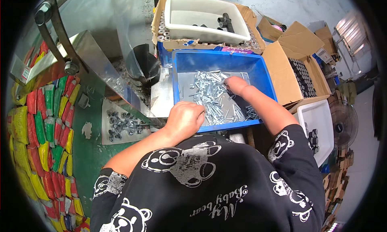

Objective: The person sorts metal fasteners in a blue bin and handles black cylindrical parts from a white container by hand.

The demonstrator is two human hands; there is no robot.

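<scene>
Both hands — left hand (186,118), right hand (236,86) — pick among screws (211,97) in blue bin (213,59).

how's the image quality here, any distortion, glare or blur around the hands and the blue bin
Head view: strong fisheye, black corners, edges of the blue bin bowed. Even daylight, soft shadows; the silver bolts glint without washing out. Left hand and right hand are sharp; far-right floor looks overexposed.

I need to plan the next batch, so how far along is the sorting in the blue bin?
Done: a small batch of dark parts lies on the sheet left of the blue bin. In hand: the left hand and right hand both reach into the silver screws. Left: a big pile of screws remains in the bin.
</scene>
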